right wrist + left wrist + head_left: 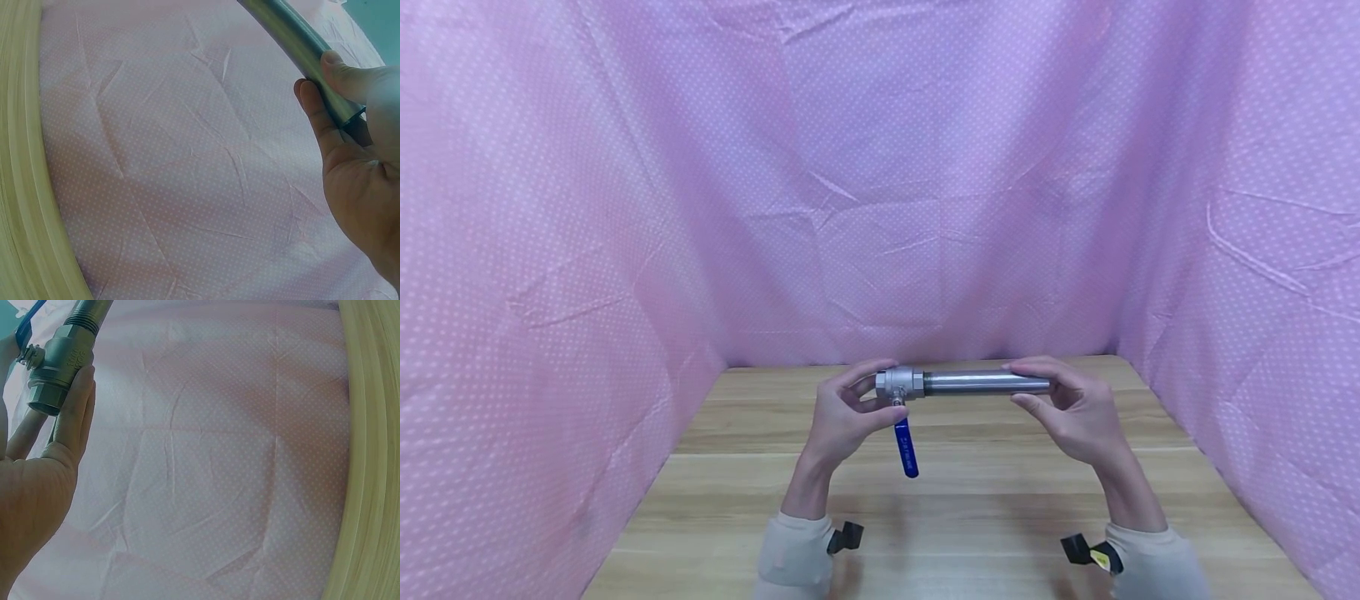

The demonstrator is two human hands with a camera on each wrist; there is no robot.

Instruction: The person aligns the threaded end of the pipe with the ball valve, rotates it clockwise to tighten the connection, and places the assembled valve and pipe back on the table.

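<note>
A silver ball valve (901, 382) with a blue lever handle (906, 448) is joined to a steel pipe (970, 382), threads showing where they meet. The left hand (844, 414) grips the valve body, its thumb near the base of the lever. In the left wrist view, fingers lie along the underside of the valve (59, 365) and its hex end faces the palm. Around the pipe's plain right end the right hand (1078, 410) curls, thumb on one side and fingers on the other, as the pipe (312, 56) in the right wrist view also shows. Pipe and valve lie level above the table.
A wooden table (940, 517) spreads beneath the hands. Pink dotted cloth (880, 183) hangs behind it and along both sides. Black straps with small blocks (847, 536) sit at both wrists, over light sleeves.
</note>
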